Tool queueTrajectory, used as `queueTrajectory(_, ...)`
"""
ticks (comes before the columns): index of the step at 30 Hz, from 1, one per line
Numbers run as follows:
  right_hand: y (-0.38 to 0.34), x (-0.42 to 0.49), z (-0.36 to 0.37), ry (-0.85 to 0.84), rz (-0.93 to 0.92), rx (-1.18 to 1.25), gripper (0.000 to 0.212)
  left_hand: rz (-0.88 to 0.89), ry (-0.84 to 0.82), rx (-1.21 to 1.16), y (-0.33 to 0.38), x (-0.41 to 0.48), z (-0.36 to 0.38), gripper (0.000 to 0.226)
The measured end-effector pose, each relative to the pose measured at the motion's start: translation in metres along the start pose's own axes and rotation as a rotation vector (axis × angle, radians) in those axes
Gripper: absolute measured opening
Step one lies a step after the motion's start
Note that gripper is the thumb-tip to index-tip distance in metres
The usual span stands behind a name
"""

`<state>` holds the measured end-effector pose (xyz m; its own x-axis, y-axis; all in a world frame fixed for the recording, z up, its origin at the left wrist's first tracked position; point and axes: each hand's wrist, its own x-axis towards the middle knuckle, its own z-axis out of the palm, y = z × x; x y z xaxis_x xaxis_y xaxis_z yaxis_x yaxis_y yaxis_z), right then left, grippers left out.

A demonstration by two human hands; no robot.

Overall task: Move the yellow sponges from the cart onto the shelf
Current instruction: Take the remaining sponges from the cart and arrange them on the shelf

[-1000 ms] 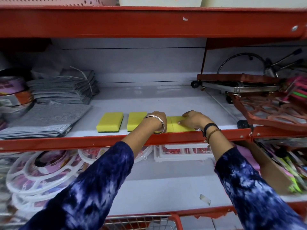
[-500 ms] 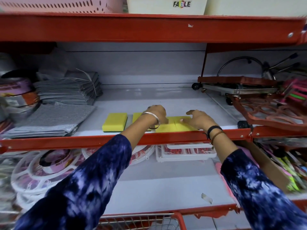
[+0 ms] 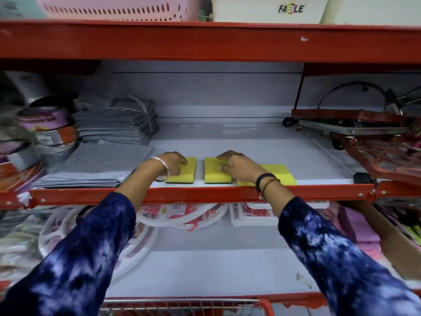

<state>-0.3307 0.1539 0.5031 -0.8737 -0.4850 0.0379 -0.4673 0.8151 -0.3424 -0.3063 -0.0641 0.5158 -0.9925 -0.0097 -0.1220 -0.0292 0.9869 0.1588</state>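
Flat-palmed, not pinching: L hand [image 3: 174, 164] lies palm-down on the leftmost yellow sponge [image 3: 184, 171], fingers together and bent over its far edge, covering its left part. R hand [image 3: 239, 167] rests palm-down on the middle sponge [image 3: 215, 171], fingers curled w/ tips on its top face; heel of the hand overlaps the wider yellow patch at right [image 3: 279, 175] — can't tell if that's one sponge or two side by side. Neither hand lifts anything; sponges sit flat, dark scrub side down, in a row just behind the red front lip of the shelf [image 3: 205, 193], small gap btw left and middle one.

Both forearms reach up and fwd over the lip, wrists roughly level, sleeves dark blue tie-dye. Silver bangle [image 3: 163, 168] on L wrist, black and brown bands [image 3: 265, 181] on R.

Grey folded cloths [image 3: 100, 163] just left of the sponges, touching none. Wire cart rim [image 3: 182, 307] at bottom edge, below the arms.
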Motion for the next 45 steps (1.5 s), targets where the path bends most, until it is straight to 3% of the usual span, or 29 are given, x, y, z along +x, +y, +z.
queueTrajectory(3,0.002,0.010,0.002,-0.065,0.019,-0.041,0.046,0.021,-0.003,0.004,-0.003,-0.002,0.002,0.053)
queueTrajectory(16,0.003,-0.016,0.007,-0.035,0.013,-0.087,0.045,0.167,0.050,-0.127,0.011,-0.020,0.024,0.050)
queueTrajectory(45,-0.008,-0.053,0.013,0.044,0.105,-0.007,0.049,0.140,0.102,-0.175,0.032,-0.050,0.025,0.040)
